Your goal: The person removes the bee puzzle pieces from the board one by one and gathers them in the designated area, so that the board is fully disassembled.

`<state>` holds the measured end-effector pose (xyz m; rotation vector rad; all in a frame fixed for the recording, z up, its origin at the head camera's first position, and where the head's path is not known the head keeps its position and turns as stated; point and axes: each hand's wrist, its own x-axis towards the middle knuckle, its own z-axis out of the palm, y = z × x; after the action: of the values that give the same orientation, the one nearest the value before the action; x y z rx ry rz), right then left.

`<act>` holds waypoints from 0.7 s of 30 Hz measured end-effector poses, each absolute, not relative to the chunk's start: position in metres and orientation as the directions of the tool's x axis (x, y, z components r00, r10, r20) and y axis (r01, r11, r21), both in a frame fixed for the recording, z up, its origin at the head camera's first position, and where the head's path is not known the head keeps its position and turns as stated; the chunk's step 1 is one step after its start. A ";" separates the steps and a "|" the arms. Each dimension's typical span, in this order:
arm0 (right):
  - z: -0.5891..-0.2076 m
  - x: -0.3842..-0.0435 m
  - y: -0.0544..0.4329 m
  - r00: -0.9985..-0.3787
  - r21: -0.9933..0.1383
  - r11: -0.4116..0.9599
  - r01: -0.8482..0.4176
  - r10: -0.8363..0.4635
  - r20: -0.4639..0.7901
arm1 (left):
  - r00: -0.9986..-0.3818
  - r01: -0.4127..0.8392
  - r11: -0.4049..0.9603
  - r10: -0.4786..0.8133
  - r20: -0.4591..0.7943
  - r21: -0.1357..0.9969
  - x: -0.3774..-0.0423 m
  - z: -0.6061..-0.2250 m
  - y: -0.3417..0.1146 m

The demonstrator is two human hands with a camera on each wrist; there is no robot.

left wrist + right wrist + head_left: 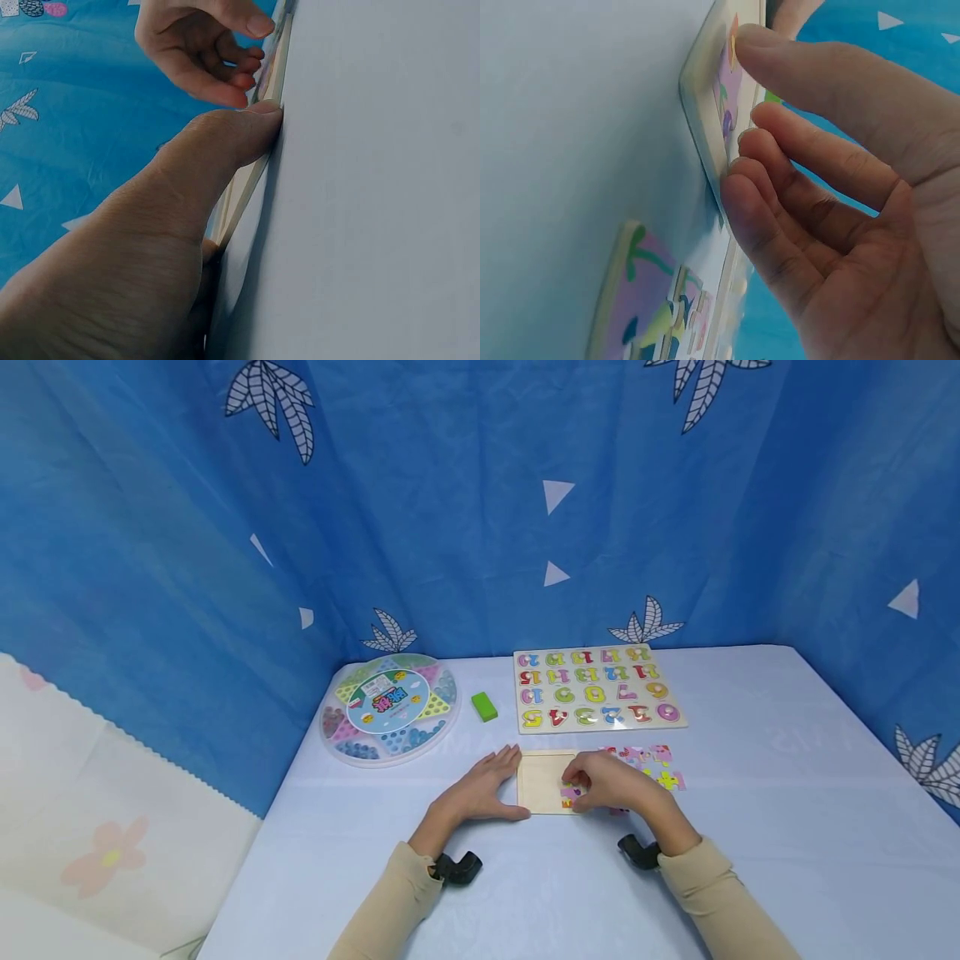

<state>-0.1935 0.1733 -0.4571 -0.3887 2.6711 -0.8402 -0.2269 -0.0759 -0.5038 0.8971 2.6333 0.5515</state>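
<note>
A shallow square wooden puzzle tray (542,781) lies on the table between both hands. My left hand (483,789) rests along its left side with fingers extended; in the left wrist view the thumb (244,139) presses on the near edge. One pink puzzle piece (570,795) sits in the tray's near right corner. Over that corner is my right hand (611,779), its thumb touching the piece (731,82) in the right wrist view. Its other fingers bend loosely beside the tray's edge, apart from the thumb. Colourful loose pieces (663,768) lie to the right, partly hidden by this hand.
Behind the tray lies a wooden number board (573,696). A green block (484,707) is left of it, and a round board-game box (352,718) stands farther left. Blue curtain (465,527) hangs behind the white-covered table (787,777).
</note>
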 end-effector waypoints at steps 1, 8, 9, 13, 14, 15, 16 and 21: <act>-0.457 -0.194 0.173 -0.913 -0.585 0.794 -0.163 -0.346 -0.215 | -0.758 0.515 0.730 0.632 -0.158 0.448 -0.227 -0.504 -0.076; -0.457 -0.195 0.170 -0.915 -0.557 0.816 -0.155 -0.331 -0.231 | -0.758 0.516 0.729 0.633 -0.157 0.450 -0.227 -0.503 -0.076; -0.456 -0.195 0.170 -0.916 -0.550 0.821 -0.154 -0.327 -0.231 | -0.759 0.515 0.730 0.632 -0.157 0.449 -0.227 -0.503 -0.076; -0.457 -0.196 0.170 -0.923 -0.528 0.836 -0.148 -0.309 -0.230 | -0.761 0.510 0.731 0.629 -0.158 0.453 -0.226 -0.503 -0.076; -0.457 -0.196 0.170 -0.924 -0.524 0.839 -0.146 -0.305 -0.230 | -0.762 0.509 0.731 0.628 -0.159 0.454 -0.226 -0.503 -0.076; -0.457 -0.196 0.170 -0.925 -0.520 0.842 -0.146 -0.303 -0.231 | -0.762 0.508 0.732 0.628 -0.159 0.455 -0.226 -0.503 -0.076; -0.457 -0.196 0.170 -0.925 -0.518 0.843 -0.144 -0.301 -0.233 | -0.762 0.508 0.731 0.628 -0.160 0.455 -0.226 -0.503 -0.076; -0.457 -0.195 0.169 -0.925 -0.519 0.844 -0.138 -0.297 -0.236 | -0.760 0.510 0.731 0.630 -0.160 0.455 -0.225 -0.502 -0.076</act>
<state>-0.1955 0.1693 -0.4573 -0.3293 2.7133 -0.7303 -0.2249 -0.0759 -0.5021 0.8901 2.6306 0.5613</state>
